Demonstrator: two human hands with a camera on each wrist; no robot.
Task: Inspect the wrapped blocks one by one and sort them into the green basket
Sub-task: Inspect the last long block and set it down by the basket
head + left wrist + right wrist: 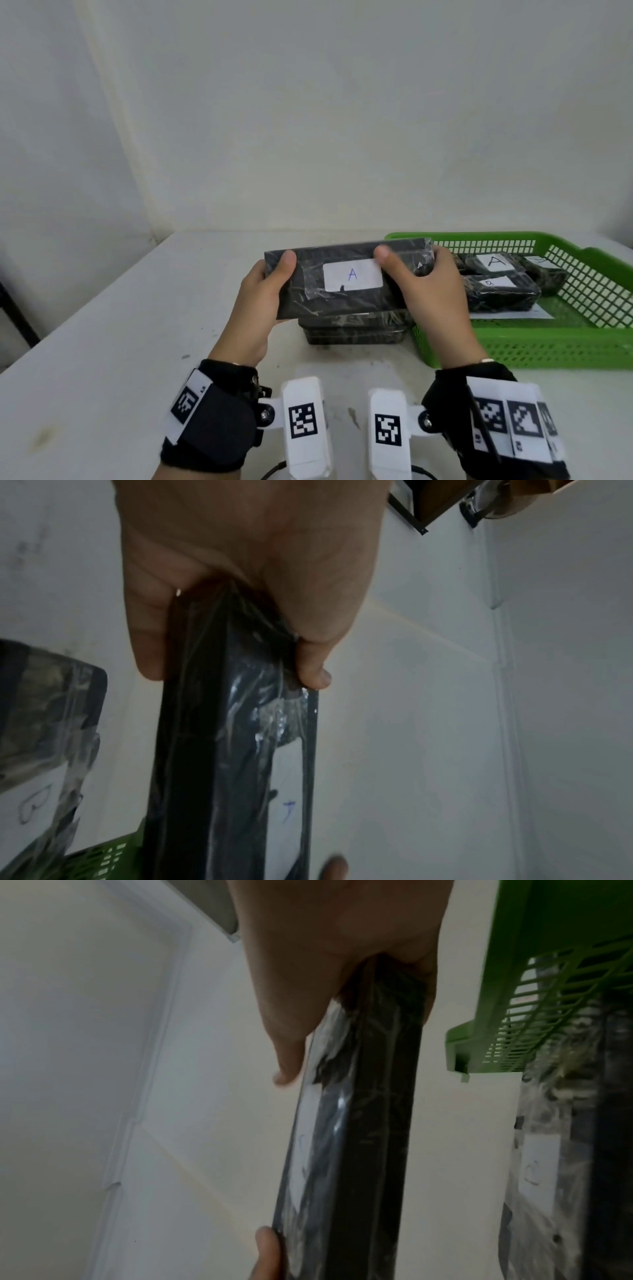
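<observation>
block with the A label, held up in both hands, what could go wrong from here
1. The block is held only at its two ends by the left hand and right hand; its glossy wrap could slip in that grip.
2. Dropped, it would likely land on the stack below and knock it askew.
3. The basket already holds blocks marked A and B; it may be set against the wrong letter.

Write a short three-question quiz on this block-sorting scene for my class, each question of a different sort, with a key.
1. True or false: both hands hold the lifted block.
2. Which letter is on its label? a) A b) C c) D
3. Fill in: the green basket stands to the person's ____.

Key: 1 true: the left hand and right hand each hold one end. 2 a. 3 right.
</observation>
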